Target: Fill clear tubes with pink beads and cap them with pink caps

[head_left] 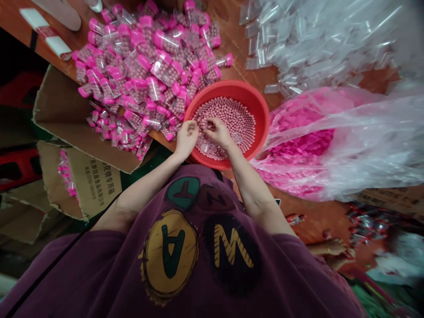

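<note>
A red plastic bowl point(263, 121) holds many small pink candy balls point(236, 115), with what look like clear bottles point(210, 148) lying among them at the near side. My left hand point(187, 138) is at the bowl's left rim, its fingers curled inward. Over the candy, close to the left one, my right hand point(217, 132) has its fingers bent toward the thumb. Whatever is in either hand is too small or blurred to make out. Left of the bowl lies a heap of clear bottles with pink caps point(145, 66), filled with pink balls.
Clear bottles without caps point(281, 44) pile up at the back right. A plastic bag of pink caps point(301, 137) lies right of the bowl. Open cardboard boxes point(99, 176) stand at the left, below the table edge. Another person's hand point(333, 248) shows at lower right.
</note>
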A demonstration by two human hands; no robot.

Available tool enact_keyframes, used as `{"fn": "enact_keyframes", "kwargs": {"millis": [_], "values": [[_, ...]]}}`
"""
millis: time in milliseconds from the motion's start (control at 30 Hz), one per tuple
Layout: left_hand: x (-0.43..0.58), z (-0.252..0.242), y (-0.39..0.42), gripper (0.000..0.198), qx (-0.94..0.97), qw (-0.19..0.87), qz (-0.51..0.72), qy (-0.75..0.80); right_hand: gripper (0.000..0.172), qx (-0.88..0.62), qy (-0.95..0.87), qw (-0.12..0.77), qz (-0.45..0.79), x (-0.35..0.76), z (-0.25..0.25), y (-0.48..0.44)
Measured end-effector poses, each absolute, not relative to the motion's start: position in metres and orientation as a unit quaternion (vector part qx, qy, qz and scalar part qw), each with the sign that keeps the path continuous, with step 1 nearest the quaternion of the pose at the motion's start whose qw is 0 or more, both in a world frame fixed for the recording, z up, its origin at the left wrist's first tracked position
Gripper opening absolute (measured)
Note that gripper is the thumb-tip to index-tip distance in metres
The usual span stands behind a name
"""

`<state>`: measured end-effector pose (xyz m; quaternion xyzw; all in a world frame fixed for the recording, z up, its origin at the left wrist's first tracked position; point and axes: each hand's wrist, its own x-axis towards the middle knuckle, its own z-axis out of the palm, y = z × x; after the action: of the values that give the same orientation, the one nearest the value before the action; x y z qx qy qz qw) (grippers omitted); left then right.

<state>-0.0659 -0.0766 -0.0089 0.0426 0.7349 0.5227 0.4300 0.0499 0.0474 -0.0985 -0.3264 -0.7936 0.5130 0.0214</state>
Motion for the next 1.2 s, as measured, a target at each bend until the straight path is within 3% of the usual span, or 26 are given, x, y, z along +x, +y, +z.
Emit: {"fn": "enact_keyframes", "kwargs": {"millis": [100, 200, 267, 367, 500, 667, 833, 933, 1033, 1200], "values": [[-0.056, -0.009, -0.063, 0.031, 0.091, 0.452, 0.529, 0.712, 0.054, -0.370, -0.725, 0.097, 0.573, 0.066, -0.087, 0.037], [-0.054, -0.003, -0.051, 0.021, 0.116, 0.481, 0.542, 0.679, 0.058, -0.387, -0.680, 0.137, 0.607, 0.077, -0.072, 0.026], [-0.057, 0.004, -0.047, 0.015, 0.117, 0.509, 0.542, 0.659, 0.057, -0.388, -0.662, 0.154, 0.622, 0.086, -0.063, 0.025], [-0.065, 0.015, -0.044, 0.023, 0.092, 0.588, 0.528, 0.606, 0.049, -0.392, -0.645, 0.176, 0.632, 0.104, -0.047, 0.034], [-0.063, 0.023, -0.038, 0.032, 0.074, 0.666, 0.495, 0.553, 0.035, -0.380, -0.687, 0.202, 0.586, 0.119, -0.016, 0.048], [-0.043, 0.021, -0.030, 0.021, 0.096, 0.670, 0.496, 0.544, 0.028, -0.352, -0.765, 0.216, 0.495, 0.132, 0.011, 0.042], [-0.028, 0.024, -0.031, 0.009, 0.109, 0.666, 0.470, 0.569, 0.038, -0.504, -0.645, 0.259, 0.514, 0.184, -0.022, 0.027], [-0.025, 0.029, -0.035, 0.011, 0.115, 0.673, 0.454, 0.572, 0.045, -0.673, -0.551, 0.282, 0.406, 0.226, -0.053, 0.035], [-0.022, 0.033, -0.039, 0.011, 0.118, 0.674, 0.439, 0.582, 0.048, -0.774, -0.518, 0.220, 0.290, 0.254, -0.074, 0.054], [-0.013, 0.036, -0.047, 0.012, 0.129, 0.660, 0.407, 0.618, 0.047, -0.815, -0.500, 0.162, 0.241, 0.253, -0.092, 0.088]]}}
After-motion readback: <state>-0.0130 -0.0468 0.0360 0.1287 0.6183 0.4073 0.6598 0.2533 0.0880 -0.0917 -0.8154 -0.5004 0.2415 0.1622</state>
